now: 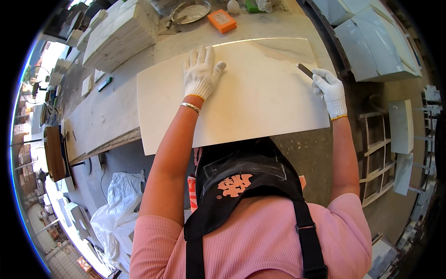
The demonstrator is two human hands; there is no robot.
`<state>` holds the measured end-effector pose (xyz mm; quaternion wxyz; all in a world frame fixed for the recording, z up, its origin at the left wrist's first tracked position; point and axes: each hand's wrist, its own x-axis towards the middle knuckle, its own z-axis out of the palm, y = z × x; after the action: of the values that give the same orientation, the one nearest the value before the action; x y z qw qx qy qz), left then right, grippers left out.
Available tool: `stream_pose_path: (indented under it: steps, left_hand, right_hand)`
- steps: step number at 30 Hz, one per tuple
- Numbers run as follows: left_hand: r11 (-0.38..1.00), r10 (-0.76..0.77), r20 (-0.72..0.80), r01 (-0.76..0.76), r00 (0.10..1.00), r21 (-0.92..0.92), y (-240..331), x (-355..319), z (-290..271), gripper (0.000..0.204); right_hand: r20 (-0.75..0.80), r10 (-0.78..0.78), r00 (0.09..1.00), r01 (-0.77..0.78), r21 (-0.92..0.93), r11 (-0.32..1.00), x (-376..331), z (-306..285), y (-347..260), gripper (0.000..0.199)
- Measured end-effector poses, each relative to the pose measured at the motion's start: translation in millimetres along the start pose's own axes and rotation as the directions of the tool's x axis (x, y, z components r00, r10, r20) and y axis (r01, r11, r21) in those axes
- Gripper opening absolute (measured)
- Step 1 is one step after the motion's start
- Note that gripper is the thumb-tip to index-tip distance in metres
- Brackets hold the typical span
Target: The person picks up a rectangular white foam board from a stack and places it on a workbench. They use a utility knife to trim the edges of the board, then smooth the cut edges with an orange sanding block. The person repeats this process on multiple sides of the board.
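We press our gloved left hand (200, 72) flat, fingers spread, on the large pale stone slab (251, 107), which lies on the counter (107, 111) with its near edge overhanging toward us. Our gloved right hand (331, 90) is closed around a small dark flat tool (305, 70), held against the slab's right edge. An orange block (222, 20) rests on the counter beyond the slab.

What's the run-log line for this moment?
left hand: flat on tile | right hand: holds dark tool at tile's right edge | tile: on workbench
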<state>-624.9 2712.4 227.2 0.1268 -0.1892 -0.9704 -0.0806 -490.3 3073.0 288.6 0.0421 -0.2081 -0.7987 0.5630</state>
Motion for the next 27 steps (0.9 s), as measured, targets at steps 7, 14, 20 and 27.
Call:
stream_pose_path:
  steps: [7,14,20,27]
  left_hand:
    - [1.000,0.004,-0.001,-0.004,1.000,-0.006,0,0,1,0.070]
    - [1.000,0.001,0.015,-0.001,1.000,-0.012,2,0,-3,0.069]
    - [0.999,0.030,-0.005,-0.030,1.000,0.012,-1,0,-1,0.066]
    - [0.964,0.258,0.097,-0.249,0.961,-0.096,78,13,-6,0.066]
  right_hand:
    - [-0.022,-0.070,0.997,0.070,-0.040,0.997,2,2,0,0.025]
    - [-0.068,-0.153,0.986,0.141,-0.147,0.979,3,3,0,0.019]
    - [-0.081,-0.512,0.855,0.436,-0.424,0.794,-2,-1,1,0.020]
    - [-0.210,-0.232,0.950,0.205,-0.142,0.968,-13,-25,14,0.030]
